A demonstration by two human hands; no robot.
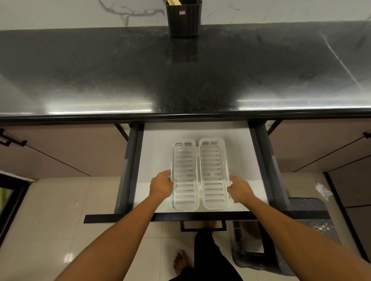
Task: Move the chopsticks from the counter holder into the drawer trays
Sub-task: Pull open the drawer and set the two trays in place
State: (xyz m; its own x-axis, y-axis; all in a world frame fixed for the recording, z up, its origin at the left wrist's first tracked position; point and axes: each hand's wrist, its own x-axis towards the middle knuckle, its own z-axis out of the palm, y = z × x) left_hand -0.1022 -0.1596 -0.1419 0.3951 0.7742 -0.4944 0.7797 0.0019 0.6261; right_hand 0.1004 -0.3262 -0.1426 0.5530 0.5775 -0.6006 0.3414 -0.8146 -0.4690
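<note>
Black polished stone forms the surface (140, 70), backed by a pale marbled wall. At its far edge, near the middle, stands a dark ribbed holder (183, 21) with the light wooden chopsticks (174, 2) poking out of its top. Below the near edge a white-floored drawer (156, 152) is pulled open, and two slotted white trays (198, 174) lie in it side by side, touching. The left hand (161, 185) curls its fingers against the outer rim of the left tray; the right hand (239, 190) grips the outer rim of the right tray.
</note>
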